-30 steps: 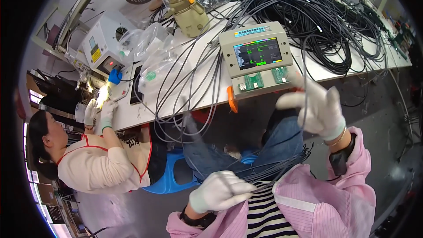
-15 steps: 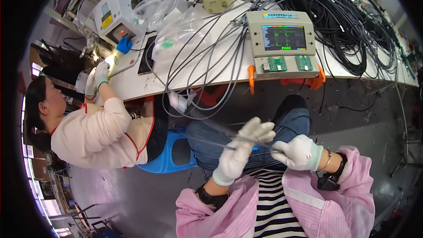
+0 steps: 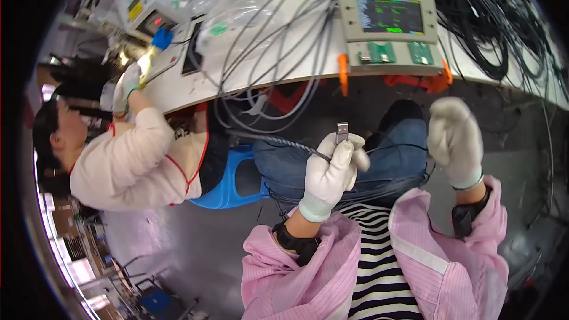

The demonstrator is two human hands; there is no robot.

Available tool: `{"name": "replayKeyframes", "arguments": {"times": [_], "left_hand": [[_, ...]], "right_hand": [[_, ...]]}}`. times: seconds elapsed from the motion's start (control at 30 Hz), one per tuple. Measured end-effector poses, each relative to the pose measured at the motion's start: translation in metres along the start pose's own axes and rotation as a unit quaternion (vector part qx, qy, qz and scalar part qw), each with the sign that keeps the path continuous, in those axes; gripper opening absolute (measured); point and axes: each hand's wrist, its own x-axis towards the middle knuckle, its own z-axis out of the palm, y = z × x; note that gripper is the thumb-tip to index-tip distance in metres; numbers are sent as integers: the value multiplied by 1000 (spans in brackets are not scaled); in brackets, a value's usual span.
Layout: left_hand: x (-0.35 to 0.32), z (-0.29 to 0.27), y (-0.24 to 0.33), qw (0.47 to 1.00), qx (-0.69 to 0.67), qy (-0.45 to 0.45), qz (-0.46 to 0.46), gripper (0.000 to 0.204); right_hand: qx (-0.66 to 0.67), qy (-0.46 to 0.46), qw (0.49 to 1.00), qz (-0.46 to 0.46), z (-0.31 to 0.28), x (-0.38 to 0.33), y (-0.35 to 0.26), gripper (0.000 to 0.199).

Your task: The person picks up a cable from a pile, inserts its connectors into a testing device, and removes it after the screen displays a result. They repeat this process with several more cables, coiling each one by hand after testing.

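Observation:
In a white knitted glove, my left hand (image 3: 329, 172) is closed around the end of a USB cable over my lap. The metal USB plug (image 3: 342, 132) points up above its thumb and fingers. The grey cable (image 3: 272, 138) runs out to the left from that hand. My right hand (image 3: 456, 140), gloved too, is raised to the right, apart from the cable; it is slightly blurred, its fingers look stretched out, and I see nothing in it. Past my hands, a beige tester (image 3: 388, 35) with a lit screen and green circuit boards (image 3: 380, 53) stands at the table edge.
Cable loops (image 3: 261, 115) hang over the front edge of the white table (image 3: 231, 80). Black cables (image 3: 474, 41) are heaped at the right back. A co-worker (image 3: 121, 157) sits at the left, hands near a white machine (image 3: 145, 3). Beside them is a blue stool (image 3: 228, 186).
My right hand has let go of the cable and moved right and up. My left hand, open before, has closed on the cable's plug end. The view has shifted, so the table sits higher.

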Motion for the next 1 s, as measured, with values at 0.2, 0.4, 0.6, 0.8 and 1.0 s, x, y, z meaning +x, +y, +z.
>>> {"name": "replayKeyframes", "arguments": {"times": [0.2,0.4,0.6,0.8,1.0], "left_hand": [[19,26,-13,994,31,-96,-36,27],[26,26,-16,984,69,-145,-79,31],[38,26,-16,992,-14,-81,-93,24],[54,29,-25,994,85,-67,-30,30],[68,18,-26,996,65,-49,-40,37]], "right_hand": [[373,-138,915,-74,34,42,8,52],[395,-82,914,-35,37,60,20,50],[0,37,997,-72,32,50,23,28],[-56,73,994,52,27,37,33,18],[-113,120,986,-14,16,44,44,19]]}}
